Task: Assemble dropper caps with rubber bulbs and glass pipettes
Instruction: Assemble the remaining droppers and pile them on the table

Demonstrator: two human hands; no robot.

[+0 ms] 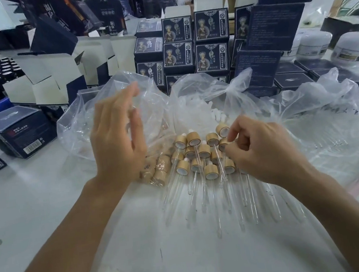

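Note:
A heap of assembled droppers [202,155], bamboo caps with glass pipettes pointing toward me, lies on the white table [37,206]. My right hand [262,149] hovers at the heap's right edge, fingers curled, fingertips pinching a bamboo dropper cap [222,142]. My left hand [116,138] is held open and upright, fingers straight and empty, over a clear bag of loose bamboo caps [157,170]. White rubber bulbs [195,109] sit in a second clear bag behind the heap. Loose glass pipettes [327,140] lie in a bag on the right.
Stacks of dark blue printed boxes [208,42] wall off the back of the table. Open white-lined cartons [53,78] stand at the back left, and one blue box [18,132] lies at left. White jars [351,49] stand at the far right.

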